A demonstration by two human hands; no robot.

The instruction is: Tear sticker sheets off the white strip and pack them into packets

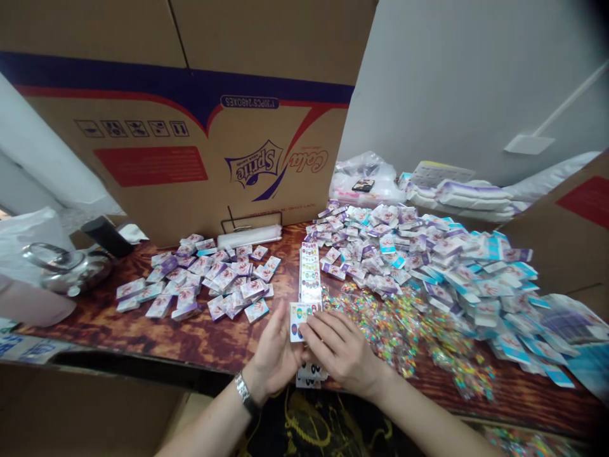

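In front of me a small white card [295,315] printed with coloured ovals is held between both hands. My left hand [275,355], with a metal watch at the wrist, grips its left side. My right hand [340,349] lies over its right side, fingers bent onto it. Just beyond, a column of similar printed cards [311,276] lies on the table. Below my hands, cards with black marks [309,376] show at the table edge, partly covered. To the right of my right hand are clear packets of colourful candy-like pieces [404,330].
Small flat boxes [204,276] lie scattered at left; a larger heap of boxes [428,247] spreads at right. A tall carton [214,146] stands behind. A metal kettle [71,270] is at far left. Plastic bags [366,178] sit at the back.
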